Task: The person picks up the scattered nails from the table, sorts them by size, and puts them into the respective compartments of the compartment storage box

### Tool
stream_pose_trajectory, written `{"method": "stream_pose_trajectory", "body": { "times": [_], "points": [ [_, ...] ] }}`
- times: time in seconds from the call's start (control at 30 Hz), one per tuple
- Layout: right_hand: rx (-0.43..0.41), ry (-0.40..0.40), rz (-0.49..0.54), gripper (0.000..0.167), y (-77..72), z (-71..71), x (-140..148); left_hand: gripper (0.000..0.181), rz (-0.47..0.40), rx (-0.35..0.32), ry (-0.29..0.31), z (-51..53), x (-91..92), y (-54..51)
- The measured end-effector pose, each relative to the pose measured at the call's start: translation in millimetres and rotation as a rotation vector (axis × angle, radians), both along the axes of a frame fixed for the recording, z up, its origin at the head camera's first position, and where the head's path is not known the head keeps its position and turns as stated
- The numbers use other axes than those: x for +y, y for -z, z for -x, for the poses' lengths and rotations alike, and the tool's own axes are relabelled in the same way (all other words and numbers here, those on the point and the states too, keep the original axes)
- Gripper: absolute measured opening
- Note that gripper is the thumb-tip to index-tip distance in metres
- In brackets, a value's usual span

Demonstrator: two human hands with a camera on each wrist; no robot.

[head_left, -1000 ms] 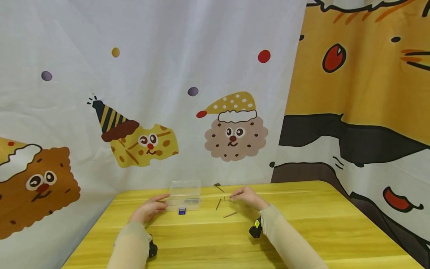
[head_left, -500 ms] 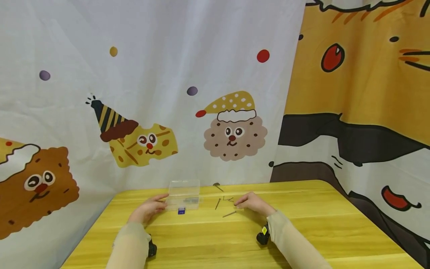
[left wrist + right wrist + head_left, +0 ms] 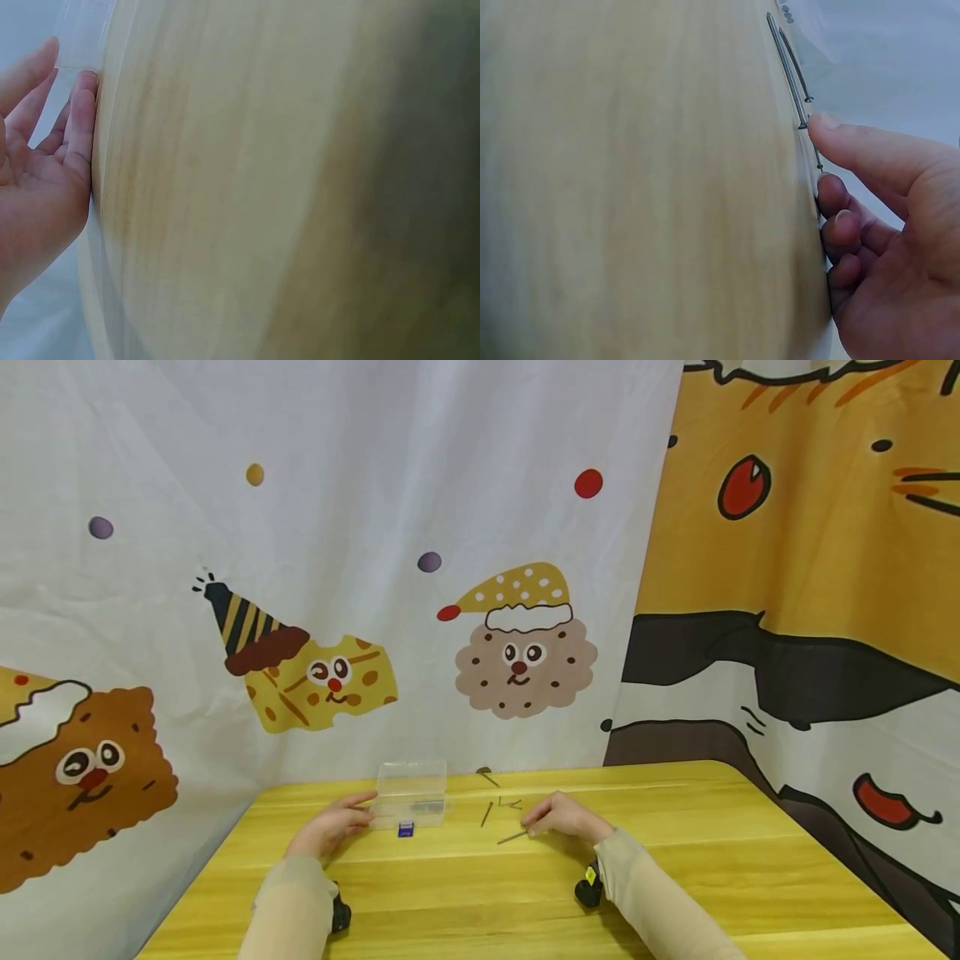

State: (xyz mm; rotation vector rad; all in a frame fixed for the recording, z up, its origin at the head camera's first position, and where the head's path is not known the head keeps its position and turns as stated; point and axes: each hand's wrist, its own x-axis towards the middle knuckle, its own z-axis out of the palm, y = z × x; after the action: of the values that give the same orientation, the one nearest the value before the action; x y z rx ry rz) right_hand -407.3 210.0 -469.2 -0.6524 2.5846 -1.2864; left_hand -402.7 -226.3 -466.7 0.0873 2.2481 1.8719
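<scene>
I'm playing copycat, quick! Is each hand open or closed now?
Left hand: open, beside the clear box.
Right hand: open, thumb and fingers apart near a nail.

Head camera: above surface (image 3: pixel 450 902), facing forward and down toward curtain (image 3: pixel 375 485). Wrist cameras: close, tilted sideways; left sees left hand (image 3: pixel 45 172), right sees right hand (image 3: pixel 900 262) and nails (image 3: pixel 786 69), shared with head.

Clear plastic box (image 3: pixel 410 793) stands open; grey nails (image 3: pixel 487 815) lie scattered nearby
</scene>
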Motion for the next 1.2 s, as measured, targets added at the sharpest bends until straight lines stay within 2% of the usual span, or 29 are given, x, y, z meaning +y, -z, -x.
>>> {"method": "stream_pose_trajectory", "body": {
  "times": [0.3, 0.63, 0.9, 1.2],
  "points": [
    [-0.007, -0.012, 0.008, 0.018, -0.4, -1.4, -1.1, 0.057, 0.024, 0.000, -0.008, -2.5, 1.1, -1.4],
    [0.030, -0.033, -0.022, 0.015, -3.4, 2.3, 0.2, 0.059, 0.014, 0.014, 0.024, -2.1, 4.3, -4.3],
    [0.037, -0.063, -0.031, 0.011, -4.9, 4.3, -0.9, 0.058, 0.025, 0.005, -0.003, -4.5, 3.4, -4.9],
    [0.050, -0.067, -0.065, 0.007, -2.7, 5.8, -3.7, 0.058, 0.024, 0.010, 0.012, -8.1, 2.7, -5.8]
  ]
}}
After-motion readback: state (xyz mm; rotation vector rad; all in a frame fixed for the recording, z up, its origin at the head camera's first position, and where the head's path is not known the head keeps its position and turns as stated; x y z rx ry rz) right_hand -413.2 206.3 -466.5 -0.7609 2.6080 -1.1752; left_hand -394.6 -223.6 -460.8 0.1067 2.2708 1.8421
